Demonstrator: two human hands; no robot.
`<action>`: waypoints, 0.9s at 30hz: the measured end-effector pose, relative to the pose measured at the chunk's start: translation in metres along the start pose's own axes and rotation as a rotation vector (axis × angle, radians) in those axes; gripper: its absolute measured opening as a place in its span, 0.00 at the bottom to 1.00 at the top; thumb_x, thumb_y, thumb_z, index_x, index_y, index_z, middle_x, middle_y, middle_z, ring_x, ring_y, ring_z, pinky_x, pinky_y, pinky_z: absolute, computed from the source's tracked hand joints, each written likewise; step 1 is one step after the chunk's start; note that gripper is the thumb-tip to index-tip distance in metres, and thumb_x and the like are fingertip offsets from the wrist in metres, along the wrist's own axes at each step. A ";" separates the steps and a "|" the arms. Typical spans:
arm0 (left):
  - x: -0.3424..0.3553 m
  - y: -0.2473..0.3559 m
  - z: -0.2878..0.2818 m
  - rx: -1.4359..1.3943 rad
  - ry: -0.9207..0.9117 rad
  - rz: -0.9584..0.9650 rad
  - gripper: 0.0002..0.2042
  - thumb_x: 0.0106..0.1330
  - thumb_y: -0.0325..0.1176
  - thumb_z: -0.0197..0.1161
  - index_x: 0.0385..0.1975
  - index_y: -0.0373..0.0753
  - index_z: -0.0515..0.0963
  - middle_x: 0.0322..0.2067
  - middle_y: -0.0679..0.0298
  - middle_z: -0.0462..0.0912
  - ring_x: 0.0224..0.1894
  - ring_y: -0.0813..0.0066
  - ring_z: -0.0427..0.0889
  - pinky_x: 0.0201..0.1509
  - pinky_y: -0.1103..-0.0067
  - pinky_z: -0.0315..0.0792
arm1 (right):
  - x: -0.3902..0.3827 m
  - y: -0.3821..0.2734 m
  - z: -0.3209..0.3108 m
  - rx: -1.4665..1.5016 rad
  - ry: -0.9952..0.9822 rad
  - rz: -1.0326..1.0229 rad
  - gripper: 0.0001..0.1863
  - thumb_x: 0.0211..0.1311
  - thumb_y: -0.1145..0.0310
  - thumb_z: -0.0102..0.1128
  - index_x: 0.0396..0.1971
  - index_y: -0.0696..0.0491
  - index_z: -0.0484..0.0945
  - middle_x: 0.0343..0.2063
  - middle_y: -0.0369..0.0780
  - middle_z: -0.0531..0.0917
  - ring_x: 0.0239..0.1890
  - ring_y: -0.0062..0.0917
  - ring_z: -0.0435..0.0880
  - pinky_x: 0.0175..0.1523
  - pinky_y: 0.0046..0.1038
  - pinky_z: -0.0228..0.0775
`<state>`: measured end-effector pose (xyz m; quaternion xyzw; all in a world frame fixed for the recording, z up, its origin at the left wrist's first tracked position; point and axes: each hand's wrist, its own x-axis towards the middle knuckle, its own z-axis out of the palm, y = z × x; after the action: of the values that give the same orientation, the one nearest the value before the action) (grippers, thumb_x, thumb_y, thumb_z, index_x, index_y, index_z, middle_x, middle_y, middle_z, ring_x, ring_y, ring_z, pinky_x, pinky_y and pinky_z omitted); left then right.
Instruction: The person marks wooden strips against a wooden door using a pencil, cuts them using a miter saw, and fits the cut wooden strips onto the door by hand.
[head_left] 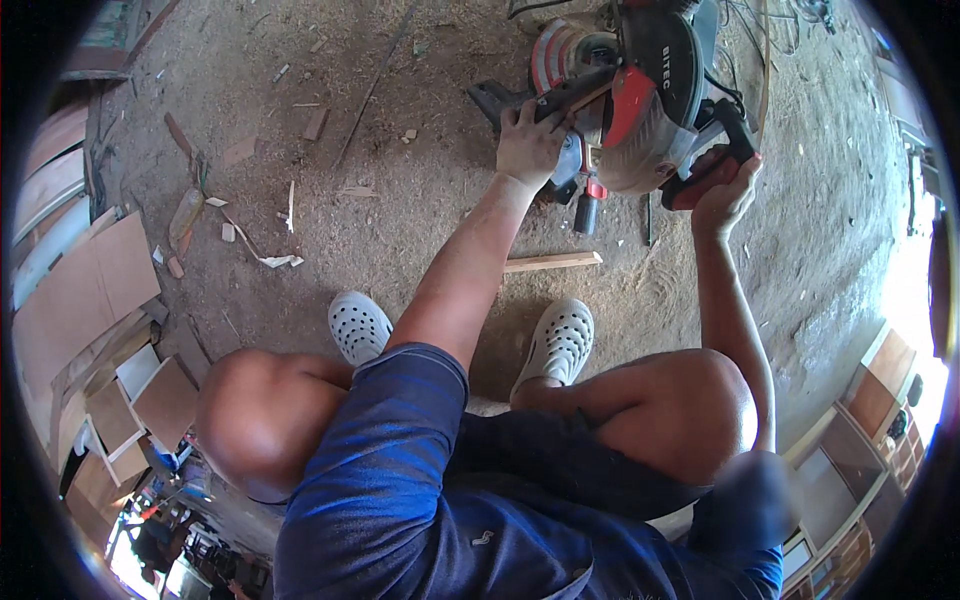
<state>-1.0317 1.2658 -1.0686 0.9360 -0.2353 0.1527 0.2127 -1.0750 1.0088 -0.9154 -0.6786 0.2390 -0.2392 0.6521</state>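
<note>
A miter saw [655,85] with a black and red blade guard stands on the ground ahead of me, slightly to the right. My right hand [728,200] is wrapped round its black and red handle [708,178]. With bent fingers, my left hand [530,148] presses a narrow brown strip of wood [580,92] on the saw's base, left of the blade guard. The guard hides the strip's right end, and I cannot see the blade's cutting edge. A dark clamp knob [586,214] sticks out toward me from the front of the saw.
A pale wood stick [553,262] lies between the saw and my white clogs [560,340]. Wood scraps [240,150] and sawdust litter the dirt floor at left. Boards [90,290] lean along the left side; a wooden frame [835,480] stands at right. Cables [765,30] run behind the saw.
</note>
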 end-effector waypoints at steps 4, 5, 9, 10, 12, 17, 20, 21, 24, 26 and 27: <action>-0.007 -0.006 -0.001 0.052 0.004 0.012 0.18 0.67 0.38 0.60 0.54 0.57 0.89 0.59 0.77 0.88 0.59 0.60 0.77 0.60 0.57 0.70 | -0.003 0.006 0.001 -0.047 -0.079 0.001 0.36 0.85 0.37 0.32 0.43 0.55 0.79 0.23 0.38 0.83 0.20 0.22 0.77 0.27 0.24 0.68; -0.011 -0.009 -0.001 0.093 -0.004 0.007 0.18 0.67 0.38 0.60 0.54 0.57 0.89 0.59 0.77 0.88 0.58 0.60 0.77 0.59 0.57 0.70 | -0.004 0.007 0.002 -0.037 -0.074 -0.002 0.36 0.85 0.37 0.32 0.43 0.55 0.79 0.23 0.38 0.83 0.20 0.22 0.77 0.27 0.24 0.68; 0.002 0.003 0.001 0.019 0.008 0.023 0.19 0.67 0.38 0.60 0.56 0.56 0.88 0.58 0.77 0.89 0.61 0.60 0.77 0.63 0.54 0.70 | 0.020 -0.030 -0.003 -0.015 -0.131 -0.028 0.35 0.86 0.38 0.37 0.44 0.56 0.79 0.28 0.38 0.85 0.26 0.21 0.81 0.35 0.23 0.74; -0.001 0.003 -0.001 0.077 0.022 0.033 0.19 0.67 0.37 0.61 0.56 0.56 0.88 0.59 0.78 0.88 0.62 0.59 0.77 0.65 0.53 0.69 | 0.026 -0.050 0.006 -0.040 -0.122 -0.023 0.33 0.84 0.38 0.43 0.45 0.57 0.78 0.28 0.38 0.85 0.27 0.21 0.82 0.35 0.24 0.75; -0.021 -0.020 -0.011 0.124 -0.013 0.019 0.19 0.69 0.36 0.61 0.59 0.52 0.87 0.62 0.75 0.86 0.67 0.54 0.74 0.72 0.49 0.66 | 0.030 -0.072 0.038 -0.138 -0.092 -0.028 0.32 0.80 0.40 0.55 0.49 0.61 0.75 0.29 0.39 0.85 0.29 0.21 0.85 0.36 0.24 0.79; -0.026 0.019 -0.021 0.039 -0.018 0.023 0.20 0.72 0.34 0.59 0.63 0.50 0.85 0.66 0.75 0.83 0.71 0.45 0.71 0.79 0.42 0.59 | 0.141 -0.118 0.017 -0.516 -0.150 -0.185 0.33 0.71 0.50 0.73 0.55 0.68 0.78 0.41 0.49 0.91 0.37 0.23 0.92 0.41 0.25 0.83; -0.059 0.010 -0.043 0.165 -0.095 -0.070 0.32 0.63 0.29 0.69 0.71 0.56 0.78 0.68 0.78 0.81 0.65 0.53 0.79 0.73 0.51 0.72 | 0.116 -0.156 0.066 -0.464 -0.165 -0.211 0.23 0.78 0.50 0.59 0.44 0.57 0.87 0.37 0.41 0.89 0.32 0.28 0.82 0.37 0.34 0.79; -0.067 0.005 -0.046 0.176 -0.092 -0.058 0.32 0.63 0.29 0.69 0.71 0.56 0.78 0.68 0.78 0.81 0.65 0.53 0.79 0.73 0.51 0.72 | 0.126 -0.162 0.070 -0.450 -0.156 -0.212 0.23 0.78 0.50 0.59 0.44 0.57 0.87 0.37 0.41 0.89 0.32 0.28 0.82 0.37 0.34 0.79; -0.084 0.000 -0.050 -0.139 -0.260 -0.213 0.34 0.62 0.21 0.66 0.71 0.52 0.77 0.68 0.70 0.82 0.47 0.59 0.91 0.52 0.70 0.85 | 0.155 -0.179 0.080 -0.511 -0.246 -0.183 0.21 0.76 0.53 0.62 0.49 0.59 0.86 0.34 0.42 0.87 0.34 0.29 0.85 0.38 0.34 0.81; -0.079 -0.007 -0.075 -0.266 -0.283 -0.274 0.34 0.62 0.20 0.63 0.71 0.52 0.77 0.67 0.67 0.83 0.43 0.63 0.92 0.48 0.69 0.86 | 0.154 -0.187 0.081 -0.803 -0.229 -0.050 0.19 0.73 0.60 0.65 0.53 0.59 0.84 0.34 0.41 0.86 0.36 0.31 0.88 0.40 0.36 0.83; -0.069 -0.007 -0.083 -0.449 -0.271 -0.344 0.34 0.62 0.18 0.60 0.70 0.51 0.77 0.66 0.64 0.84 0.40 0.67 0.92 0.44 0.69 0.88 | 0.177 -0.181 0.071 -0.810 -0.199 -0.062 0.19 0.73 0.60 0.65 0.53 0.59 0.84 0.34 0.41 0.86 0.36 0.31 0.88 0.40 0.36 0.83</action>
<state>-1.1013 1.3363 -1.0260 0.9035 -0.1275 -0.0675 0.4036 -0.8909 0.9573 -0.7350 -0.9068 0.2293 -0.0788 0.3449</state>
